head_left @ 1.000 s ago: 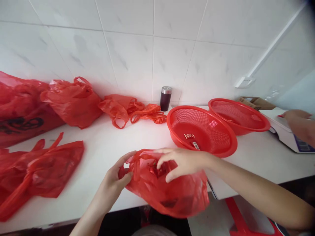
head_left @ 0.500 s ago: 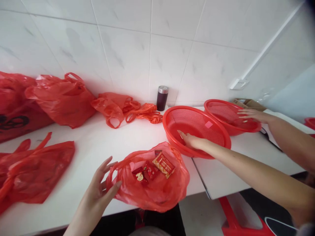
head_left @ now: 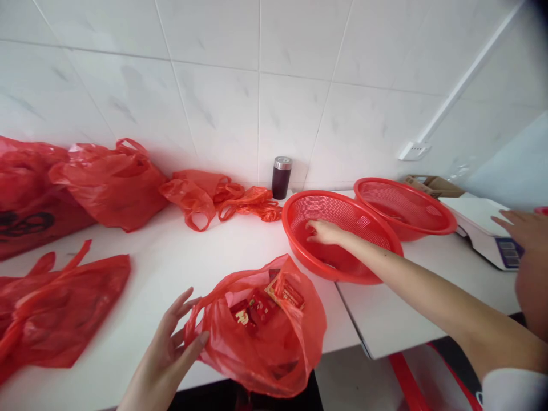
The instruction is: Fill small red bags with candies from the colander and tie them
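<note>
My left hand [head_left: 169, 342] grips the handle side of a red plastic bag [head_left: 257, 365] at the table's front edge, thumb inside and fingers outside. The bag's mouth gapes, showing several small red-wrapped snack packets [head_left: 261, 306] within. My right hand [head_left: 326, 233] reaches down into the nearer red mesh basket [head_left: 377, 268], its fingers bent together. Whatever they may hold is too small to make out. A few small dark bits lie on the basket's bottom.
Filled red bags [head_left: 120, 188] and a tied one [head_left: 72, 314] sit on the left. Crumpled bags [head_left: 197, 194] and a dark tumbler [head_left: 281, 178] line the wall. Right, another mesh basket [head_left: 406, 208] stands beside a white scale [head_left: 483, 222], near a co-worker's hand [head_left: 524, 228].
My right hand's fingers have curled inside the basket. The bag's near rim has sagged lower and its right side has folded over the packets. The co-worker's hand has left the far basket, moving right.
</note>
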`<state>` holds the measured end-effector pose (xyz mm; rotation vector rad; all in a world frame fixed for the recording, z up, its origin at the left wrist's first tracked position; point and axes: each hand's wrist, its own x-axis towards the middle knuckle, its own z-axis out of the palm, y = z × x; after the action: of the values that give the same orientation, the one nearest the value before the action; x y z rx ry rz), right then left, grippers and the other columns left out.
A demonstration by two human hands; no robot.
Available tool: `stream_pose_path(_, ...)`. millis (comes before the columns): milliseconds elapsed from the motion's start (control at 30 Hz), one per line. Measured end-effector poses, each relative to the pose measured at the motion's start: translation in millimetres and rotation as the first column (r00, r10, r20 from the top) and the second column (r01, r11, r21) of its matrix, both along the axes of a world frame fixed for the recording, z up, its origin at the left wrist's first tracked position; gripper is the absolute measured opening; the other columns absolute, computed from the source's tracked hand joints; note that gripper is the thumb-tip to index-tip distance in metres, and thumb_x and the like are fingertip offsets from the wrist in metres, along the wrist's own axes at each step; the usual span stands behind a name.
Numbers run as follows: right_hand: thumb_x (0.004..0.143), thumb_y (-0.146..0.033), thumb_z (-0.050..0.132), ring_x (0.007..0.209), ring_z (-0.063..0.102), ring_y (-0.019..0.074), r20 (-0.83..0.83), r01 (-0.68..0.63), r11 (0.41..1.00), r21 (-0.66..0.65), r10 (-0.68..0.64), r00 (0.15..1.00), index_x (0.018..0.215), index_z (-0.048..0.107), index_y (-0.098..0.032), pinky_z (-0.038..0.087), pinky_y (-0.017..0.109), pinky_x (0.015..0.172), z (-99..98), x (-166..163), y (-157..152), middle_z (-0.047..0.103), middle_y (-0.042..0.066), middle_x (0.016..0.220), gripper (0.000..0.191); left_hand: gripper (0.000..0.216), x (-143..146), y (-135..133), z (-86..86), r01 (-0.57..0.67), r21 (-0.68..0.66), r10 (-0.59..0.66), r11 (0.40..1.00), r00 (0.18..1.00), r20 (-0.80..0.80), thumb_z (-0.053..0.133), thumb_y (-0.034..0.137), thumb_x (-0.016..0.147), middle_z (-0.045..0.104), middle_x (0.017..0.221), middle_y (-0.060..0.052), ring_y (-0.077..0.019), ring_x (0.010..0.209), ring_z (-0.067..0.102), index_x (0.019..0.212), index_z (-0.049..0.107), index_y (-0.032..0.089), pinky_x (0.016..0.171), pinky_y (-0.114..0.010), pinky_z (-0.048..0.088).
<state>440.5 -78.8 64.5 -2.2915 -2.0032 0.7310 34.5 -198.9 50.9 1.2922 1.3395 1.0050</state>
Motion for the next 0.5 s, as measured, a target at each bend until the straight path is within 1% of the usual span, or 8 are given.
stream_pose_path(33, 0.078, -0.034, 0.067, 0.114, 0.054, 0.0285, 0.008, -0.014, 1.000, 0.008, 0.014, 1.000, 0.127, 0.052, -0.021, 0.044, 0.037, 0.089, 3.1, 4.7, -0.4, 0.050, 0.015, 0.132, 0.052, 0.068, 0.2, 0.0, 0.8, 0.004, -0.005, -0.004, 1.000, 1.000, -0.003, 0.067, 0.048, 0.076, 0.050, 0.136, -0.006, -0.0238, 0.098, 0.065, 0.138, 0.041, 0.034, 0.074, -0.027, 0.057)
stream_pose_path(100, 0.072, -0.037, 0.072, 0.119, 0.051, 0.0305, 0.002, -0.053, 0.998, -0.029, 0.053, 0.999, 0.129, 0.052, -0.021, 0.043, 0.037, 0.092, 8.2, 12.2, -5.9, 0.046, 0.015, 0.136, 0.062, 0.071, 0.2, 0.1, 2.6, 0.005, -0.014, -0.005, 1.000, 1.000, -0.006, 0.067, 0.049, 0.075, 0.052, 0.133, -0.007, -0.0239, 0.097, 0.066, 0.139, 0.040, 0.033, 0.075, -0.028, 0.058)
stream_pose_path(200, 0.064, -0.042, 0.077, 0.111, 0.056, 0.0287, -0.044, -0.114, 0.987, -0.111, 0.110, 0.993, 0.125, 0.056, -0.023, 0.046, 0.034, 0.086, 10.6, 16.4, -25.8, 0.051, 0.012, 0.131, 0.068, 0.074, -1.4, 0.7, 2.8, -0.005, -0.029, 0.004, 1.000, 1.000, -0.006, 0.067, 0.051, 0.074, 0.053, 0.132, -0.007, -0.0241, 0.096, 0.066, 0.139, 0.039, 0.033, 0.075, -0.028, 0.058)
stream_pose_path(233, 0.063, -0.042, 0.077, 0.106, 0.058, 0.0274, -0.063, -0.125, 0.984, -0.127, 0.118, 0.991, 0.122, 0.058, -0.024, 0.047, 0.033, 0.083, 9.9, 15.8, -34.4, 0.054, 0.011, 0.127, 0.065, 0.074, -2.1, 1.2, 2.0, -0.003, -0.038, 0.003, 0.999, 1.000, -0.008, 0.067, 0.052, 0.074, 0.053, 0.132, -0.007, -0.0242, 0.095, 0.067, 0.140, 0.038, 0.033, 0.075, -0.028, 0.058)
stream_pose_path(300, 0.066, -0.040, 0.074, 0.094, 0.062, 0.0249, -0.100, -0.123, 0.983, -0.133, 0.110, 0.989, 0.112, 0.063, -0.024, 0.048, 0.033, 0.076, 6.6, 12.5, -51.2, 0.060, 0.009, 0.113, 0.050, 0.076, -2.7, 2.6, -0.2, 0.008, -0.053, -0.009, 0.999, 1.000, -0.017, 0.068, 0.052, 0.074, 0.052, 0.133, -0.006, -0.0238, 0.096, 0.066, 0.140, 0.037, 0.033, 0.075, -0.027, 0.058)
stream_pose_path(400, 0.077, -0.039, 0.062, 0.076, 0.061, 0.0225, -0.150, -0.082, 0.991, -0.109, 0.065, 0.987, 0.094, 0.065, -0.024, 0.047, 0.034, 0.066, -0.3, 4.0, -67.5, 0.065, 0.007, 0.091, 0.023, 0.077, 1.1, 4.6, -0.3, 0.035, -0.060, -0.036, 0.998, 0.999, -0.015, 0.068, 0.051, 0.074, 0.054, 0.131, -0.006, -0.0234, 0.099, 0.065, 0.141, 0.036, 0.033, 0.077, -0.025, 0.057)
stream_pose_path(433, 0.081, -0.040, 0.058, 0.072, 0.060, 0.0219, -0.167, -0.071, 0.993, -0.098, 0.054, 0.985, 0.090, 0.064, -0.025, 0.047, 0.034, 0.064, -2.1, 0.9, -69.2, 0.065, 0.007, 0.085, 0.019, 0.077, 3.5, 5.0, 1.1, 0.042, -0.057, -0.042, 0.998, 0.999, -0.008, 0.068, 0.051, 0.074, 0.055, 0.130, -0.006, -0.0235, 0.100, 0.065, 0.142, 0.036, 0.032, 0.079, -0.026, 0.057)
stream_pose_path(500, 0.085, -0.040, 0.050, 0.065, 0.058, 0.0203, -0.207, -0.062, 0.995, -0.074, 0.045, 0.977, 0.085, 0.062, -0.025, 0.046, 0.034, 0.059, -3.3, -5.6, -67.4, 0.063, 0.006, 0.076, 0.019, 0.077, 8.5, 5.1, 5.5, 0.049, -0.051, -0.049, 0.998, 0.999, -0.006, 0.067, 0.051, 0.075, 0.056, 0.130, -0.005, -0.0241, 0.104, 0.064, 0.142, 0.035, 0.032, 0.083, -0.027, 0.056)
